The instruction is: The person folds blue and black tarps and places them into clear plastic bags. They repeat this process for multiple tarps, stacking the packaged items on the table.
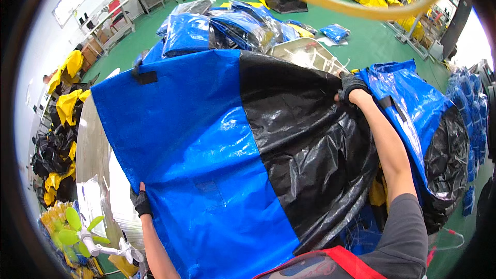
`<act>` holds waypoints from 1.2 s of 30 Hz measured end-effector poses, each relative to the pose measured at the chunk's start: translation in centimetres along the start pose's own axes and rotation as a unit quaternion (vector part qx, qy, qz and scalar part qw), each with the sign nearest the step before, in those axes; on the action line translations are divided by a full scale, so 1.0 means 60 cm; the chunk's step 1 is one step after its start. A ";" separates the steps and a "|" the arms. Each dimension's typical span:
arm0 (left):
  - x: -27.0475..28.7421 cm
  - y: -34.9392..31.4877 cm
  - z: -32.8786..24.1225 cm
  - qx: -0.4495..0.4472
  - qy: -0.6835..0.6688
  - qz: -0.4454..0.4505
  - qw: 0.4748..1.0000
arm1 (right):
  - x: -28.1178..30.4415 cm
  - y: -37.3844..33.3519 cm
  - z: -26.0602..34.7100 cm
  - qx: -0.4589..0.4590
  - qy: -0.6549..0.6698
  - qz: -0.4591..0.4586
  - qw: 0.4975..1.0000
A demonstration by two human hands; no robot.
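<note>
A large blue and black tarpaulin sheet (pixel 191 124) spreads in front of me over a table, its black part on the right creased and shiny. Near its far left corner lies a short black strap or patch. At the left edge my left hand (pixel 140 200), in a dark fingerless glove, is closed on the blue part, thumb on top and other fingers hidden beneath. My right hand (pixel 353 87), gloved alike, is closed on the far right edge of the black part, arm stretched forward.
A pale table (pixel 95 160) shows beyond the sheet's left edge, with a small green-bladed fan (pixel 85 232) nearby. Clear-wrapped blue packages (pixel 188 33) are heaped behind. More blue and black tarpaulin (pixel 408 98) stands at my right. Yellow and black piles (pixel 64 119) line the left wall.
</note>
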State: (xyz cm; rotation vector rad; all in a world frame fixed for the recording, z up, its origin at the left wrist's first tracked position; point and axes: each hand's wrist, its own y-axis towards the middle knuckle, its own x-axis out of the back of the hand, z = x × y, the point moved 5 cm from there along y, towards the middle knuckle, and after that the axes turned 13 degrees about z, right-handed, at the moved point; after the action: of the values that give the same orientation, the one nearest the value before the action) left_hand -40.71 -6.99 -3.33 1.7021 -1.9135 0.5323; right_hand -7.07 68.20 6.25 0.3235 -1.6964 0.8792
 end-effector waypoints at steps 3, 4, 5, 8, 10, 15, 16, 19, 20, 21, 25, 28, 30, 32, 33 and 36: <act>0.008 -0.071 -0.066 -0.084 0.215 -0.156 0.961 | 0.116 -0.051 0.185 0.283 0.123 -0.185 0.933; -0.035 -0.114 -0.125 -0.225 0.261 -0.187 0.920 | 0.146 -0.038 0.244 0.289 0.137 -0.181 0.930; -0.110 -0.148 -0.170 -0.307 0.268 -0.110 0.907 | 0.157 0.002 0.281 0.285 0.095 -0.199 0.933; -0.348 -0.277 -0.402 -0.474 0.214 0.318 0.793 | 0.148 0.120 0.293 0.198 0.001 -0.137 0.971; -0.430 -0.336 -0.458 -0.546 0.237 0.381 0.707 | 0.187 0.091 0.339 0.197 0.085 -0.166 0.962; -0.455 -0.292 -0.391 -0.437 0.213 0.467 0.739 | 0.134 -0.377 0.331 0.525 -0.005 -0.447 0.724; -0.470 -0.289 -0.373 -0.376 0.198 0.549 0.720 | 0.096 -0.414 0.305 0.534 0.058 -0.324 0.779; -0.398 -0.341 -0.343 -0.379 0.197 0.610 0.668 | -0.110 -0.505 0.182 0.482 -0.120 -0.014 0.868; -0.354 -0.360 -0.323 -0.381 0.202 0.608 0.666 | -0.182 -0.523 0.148 0.527 -0.137 -0.060 0.836; -0.301 -0.379 -0.295 -0.376 0.210 0.602 0.672 | -0.256 -0.525 0.109 0.529 -0.120 -0.057 0.838; -0.104 -0.425 -0.161 -0.298 0.276 0.566 0.717 | -0.283 -0.508 0.098 0.408 -0.083 -0.096 0.904; 0.037 -0.412 -0.041 -0.210 0.334 0.526 0.754 | -0.283 -0.521 0.092 0.350 -0.113 -0.131 0.921; 0.120 -0.353 0.060 -0.138 0.390 0.490 0.767 | -0.268 -0.533 0.101 0.320 -0.075 -0.155 0.932; 0.242 -0.317 0.167 -0.039 0.482 0.438 0.757 | -0.275 -0.530 0.128 0.354 -0.113 -0.129 0.919; 0.318 -0.287 0.198 0.007 0.554 0.394 0.733 | -0.277 -0.530 0.142 0.375 -0.127 -0.122 0.910; 0.437 -0.171 0.140 -0.057 0.701 0.213 0.678 | -0.283 -0.515 0.158 0.377 -0.132 -0.072 0.914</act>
State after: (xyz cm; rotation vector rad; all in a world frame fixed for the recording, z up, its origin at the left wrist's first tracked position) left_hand -33.51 -34.04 5.65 0.2777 -0.9970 1.3296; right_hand 10.82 36.69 1.73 1.1142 -1.4776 1.4052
